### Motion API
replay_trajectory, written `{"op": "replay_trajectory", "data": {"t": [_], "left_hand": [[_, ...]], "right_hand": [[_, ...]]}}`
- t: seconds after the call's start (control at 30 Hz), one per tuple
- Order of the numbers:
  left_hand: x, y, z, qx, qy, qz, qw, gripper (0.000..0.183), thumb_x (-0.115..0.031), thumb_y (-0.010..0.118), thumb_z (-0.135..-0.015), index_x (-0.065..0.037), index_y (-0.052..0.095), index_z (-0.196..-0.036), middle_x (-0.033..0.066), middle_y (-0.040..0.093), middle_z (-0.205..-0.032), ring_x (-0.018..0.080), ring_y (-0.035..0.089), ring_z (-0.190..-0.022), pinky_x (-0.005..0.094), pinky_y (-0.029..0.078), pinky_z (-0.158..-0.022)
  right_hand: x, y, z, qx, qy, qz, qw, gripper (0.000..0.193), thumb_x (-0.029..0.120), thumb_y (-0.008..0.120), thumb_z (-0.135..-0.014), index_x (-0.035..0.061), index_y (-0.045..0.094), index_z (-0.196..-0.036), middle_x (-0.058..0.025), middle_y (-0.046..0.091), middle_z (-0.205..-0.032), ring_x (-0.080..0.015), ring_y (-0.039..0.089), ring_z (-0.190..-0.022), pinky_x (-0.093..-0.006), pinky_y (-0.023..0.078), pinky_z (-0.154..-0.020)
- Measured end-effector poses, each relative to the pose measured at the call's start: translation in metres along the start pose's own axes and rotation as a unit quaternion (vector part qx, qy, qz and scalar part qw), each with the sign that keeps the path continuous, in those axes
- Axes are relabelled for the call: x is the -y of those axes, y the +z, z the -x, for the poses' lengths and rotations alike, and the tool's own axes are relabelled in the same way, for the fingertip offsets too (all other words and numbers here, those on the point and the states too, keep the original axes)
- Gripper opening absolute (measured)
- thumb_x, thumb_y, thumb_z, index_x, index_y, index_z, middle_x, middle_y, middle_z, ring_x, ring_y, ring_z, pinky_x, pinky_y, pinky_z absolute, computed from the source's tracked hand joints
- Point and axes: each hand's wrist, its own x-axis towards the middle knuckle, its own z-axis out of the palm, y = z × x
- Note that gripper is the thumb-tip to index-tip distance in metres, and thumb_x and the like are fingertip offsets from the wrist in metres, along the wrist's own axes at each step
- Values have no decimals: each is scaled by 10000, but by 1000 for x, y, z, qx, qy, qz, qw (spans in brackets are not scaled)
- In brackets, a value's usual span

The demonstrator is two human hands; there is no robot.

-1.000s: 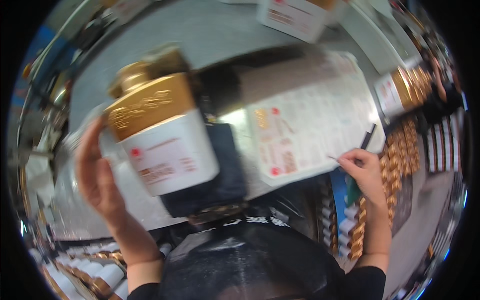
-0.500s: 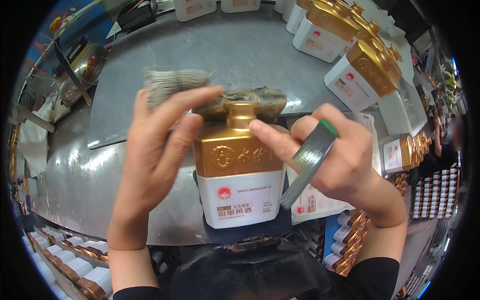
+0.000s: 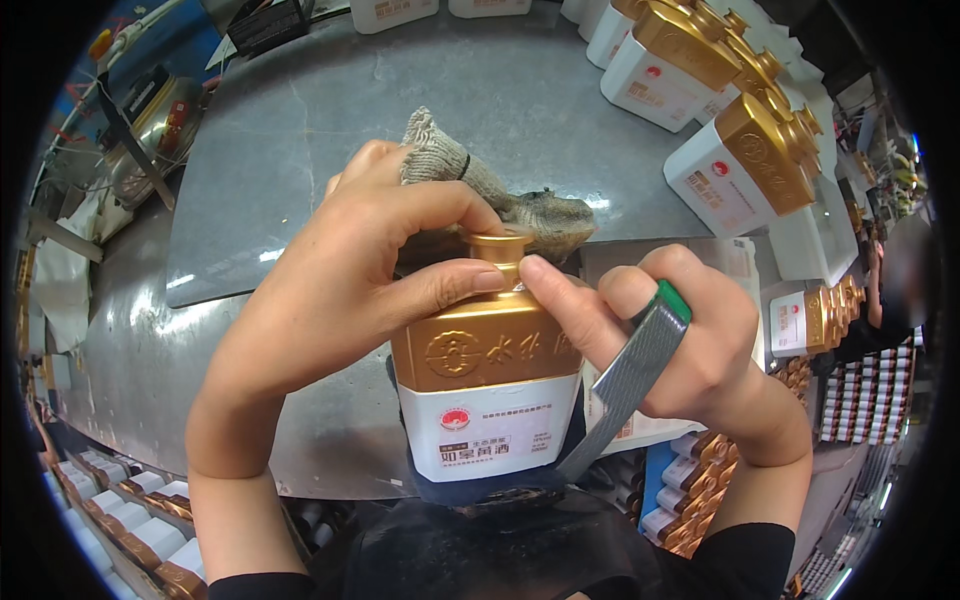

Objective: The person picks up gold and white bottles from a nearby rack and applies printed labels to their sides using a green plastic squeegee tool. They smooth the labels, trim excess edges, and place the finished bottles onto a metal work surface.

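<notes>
A bottle (image 3: pixel 490 430) with a gold shoulder and white lower body stands in front of me, tilted a little. My left hand (image 3: pixel 370 235) is closed with thumb and forefinger around its gold neck; the other fingers are partly hidden. Behind that hand is a grey ribbed knit cloth or glove (image 3: pixel 455 165) with a soiled dark end; whether my curled fingers touch it I cannot tell. My right hand (image 3: pixel 700 330) is closed around a flat grey metal strip tool (image 3: pixel 630 375) with a green end. Its extended finger or thumb touches the right side of the neck.
Several similar bottles (image 3: pixel 745 165) stand at the right back of the grey metal table (image 3: pixel 320 110), beside a white tray (image 3: pixel 815 240). More bottles (image 3: pixel 395 12) stand at the far edge. Packed crates of bottles (image 3: pixel 130 500) sit low on both sides. Another person (image 3: pixel 890 280) is at far right.
My left hand has moved right and closed on the bottle's neck, where it was open beside it. The knit piece has shifted right. The bottle sits slightly lower in view.
</notes>
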Motion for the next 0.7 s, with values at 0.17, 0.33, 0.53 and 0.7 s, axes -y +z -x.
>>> {"op": "replay_trajectory", "data": {"t": [0.17,0.33,0.53,0.7], "left_hand": [[0,-3,0,16,-45,48,998,299,-285,744,-794,-41,690,-957,54,675,-880,199,547,-927,384,312,-1007],[5,-6,1,31,-12,19,999,349,-313,773,-762,-35,691,-957,62,700,-904,191,600,-891,431,263,-1060],[5,-5,-5,30,-11,39,999,335,-295,789,-737,-36,684,-921,53,684,-877,195,574,-898,382,319,-1014],[4,-4,-5,25,-1,17,1000,307,-253,787,-736,-26,683,-915,52,664,-878,206,524,-948,340,387,-908]], "right_hand": [[-3,1,3,44,186,-218,957,220,114,661,-812,81,708,-1024,-44,582,-670,-166,544,-565,-296,447,-495],[-13,12,-7,136,342,-479,797,221,225,630,-898,12,685,-917,-129,635,-650,-223,601,-549,-333,443,-530],[-15,10,-14,150,354,-486,785,245,223,666,-854,-21,690,-854,-115,605,-601,-200,564,-511,-327,433,-518],[-18,5,-24,210,360,-501,758,167,144,687,-879,-22,682,-882,19,577,-669,-21,476,-611,-197,387,-552]]}}
